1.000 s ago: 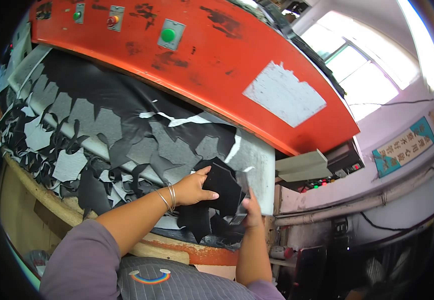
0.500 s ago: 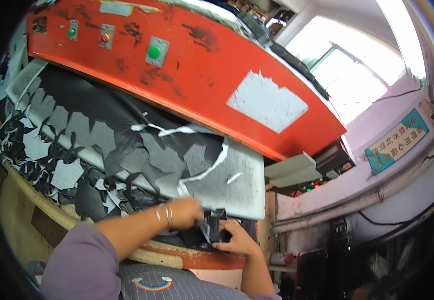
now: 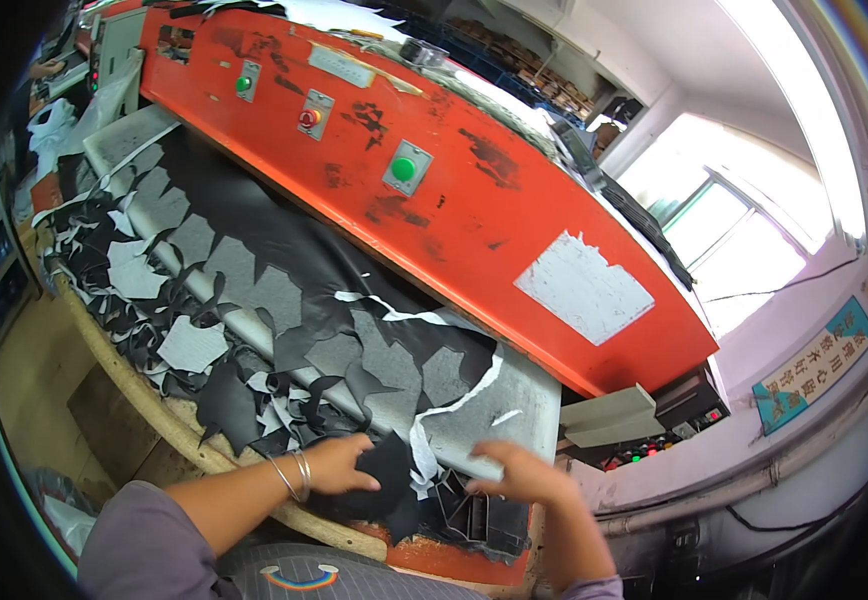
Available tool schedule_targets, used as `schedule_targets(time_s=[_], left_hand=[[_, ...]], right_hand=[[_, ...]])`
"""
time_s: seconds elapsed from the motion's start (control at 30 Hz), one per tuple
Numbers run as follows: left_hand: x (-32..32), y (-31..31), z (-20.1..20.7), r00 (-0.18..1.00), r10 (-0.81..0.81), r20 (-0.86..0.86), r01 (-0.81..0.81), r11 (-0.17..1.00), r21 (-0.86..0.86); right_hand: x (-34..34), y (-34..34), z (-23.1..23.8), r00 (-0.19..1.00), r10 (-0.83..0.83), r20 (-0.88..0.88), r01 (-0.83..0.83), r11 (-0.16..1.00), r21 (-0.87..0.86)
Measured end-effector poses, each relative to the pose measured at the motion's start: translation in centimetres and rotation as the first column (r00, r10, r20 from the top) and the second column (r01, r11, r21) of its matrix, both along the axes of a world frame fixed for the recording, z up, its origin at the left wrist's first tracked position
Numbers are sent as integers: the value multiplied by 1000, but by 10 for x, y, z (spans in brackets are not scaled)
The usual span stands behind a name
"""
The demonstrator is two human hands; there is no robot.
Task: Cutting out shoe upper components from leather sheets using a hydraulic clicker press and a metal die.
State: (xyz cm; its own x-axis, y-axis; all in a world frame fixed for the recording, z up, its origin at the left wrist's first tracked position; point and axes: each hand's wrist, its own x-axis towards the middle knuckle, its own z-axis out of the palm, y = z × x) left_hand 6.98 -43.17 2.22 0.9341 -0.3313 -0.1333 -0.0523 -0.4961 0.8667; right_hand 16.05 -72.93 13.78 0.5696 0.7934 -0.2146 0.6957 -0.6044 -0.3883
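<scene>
My left hand (image 3: 336, 466), with two bracelets at its wrist, is closed on a jagged black sheet piece (image 3: 386, 468), leather-like in look. The thumb lies against the piece and some fingertips are hidden behind it. To the right, my right hand (image 3: 522, 474) is raised with fingers spread, holding nothing. Below and beside it stand dark strip-walled frames (image 3: 466, 508), like cutting dies, at the bench's right front corner. A ragged white strip (image 3: 420, 448) runs down between the two hands.
A grey-white board (image 3: 539, 420) carries a torn black sheet (image 3: 254, 225). Heaped black and white offcuts (image 3: 194, 343) line its front left. Behind stretches an orange machine beam (image 3: 354, 170) with a green button (image 3: 403, 169) and a red button (image 3: 309, 118). A wooden edge (image 3: 169, 430) curves in front.
My hands have moved apart from the dark frame they were both at. My left hand now has a black piece; my right has let go and risen. The view has shifted.
</scene>
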Motion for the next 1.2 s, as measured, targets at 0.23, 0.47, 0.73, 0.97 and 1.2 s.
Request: schedule_targets(time_s=[0.23, 0.47, 0.73, 0.97, 1.2], left_hand=[[-20, 105, 25, 950, 294, -108, -253, 924, 287], [-60, 105, -11, 853, 368, 370, -518, 684, 514], [-63, 96, -23, 893, 254, 372, -423, 757, 497], [-52, 111, 4, 948, 95, 303, -222, 881, 418], [-56, 123, 0, 955, -129, 266, -15, 878, 478]], right_hand=[[70, 140, 184, 895, -24, 446, -78, 975, 209], [206, 280, 269, 629, -43, 776, -232, 942, 241], [277, 331, 268, 737, -86, 671, -25, 988, 154], [209, 286, 257, 589, -324, 740, -295, 767, 570], [86, 178, 113, 737, 45, 674, -263, 938, 225]])
